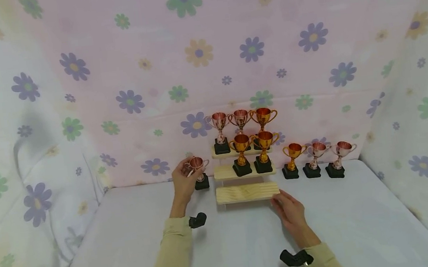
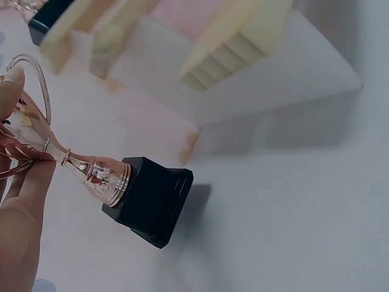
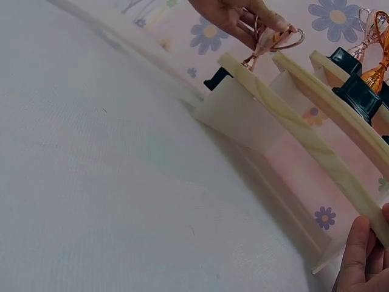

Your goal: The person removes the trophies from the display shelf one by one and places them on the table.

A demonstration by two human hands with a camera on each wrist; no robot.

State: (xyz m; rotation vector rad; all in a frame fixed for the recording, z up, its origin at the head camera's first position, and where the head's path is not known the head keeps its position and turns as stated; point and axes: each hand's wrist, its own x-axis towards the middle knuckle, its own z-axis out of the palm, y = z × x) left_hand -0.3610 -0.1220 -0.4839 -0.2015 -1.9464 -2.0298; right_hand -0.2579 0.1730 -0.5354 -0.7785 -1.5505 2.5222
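My left hand (image 1: 185, 179) holds a small rose-gold trophy (image 2: 109, 179) by its cup, left of a three-tier wooden display stand (image 1: 247, 191). The trophy's black base points down near the table; whether it touches is hard to tell. At the right end of the stand's lowest board, my right hand (image 1: 291, 213) pinches the edge between thumb and fingers. The top tier carries two rose-gold trophies (image 1: 220, 130) and a gold trophy (image 1: 264, 120). Two more gold trophies (image 1: 242, 154) stand on the right part of the middle tier. The lowest board is bare.
To the right of the stand, a gold trophy (image 1: 294, 159) and two rose-gold trophies (image 1: 317, 158) stand in a row on the white table (image 1: 237, 255). Flower-printed cloth (image 1: 155, 47) rises behind and at both sides.
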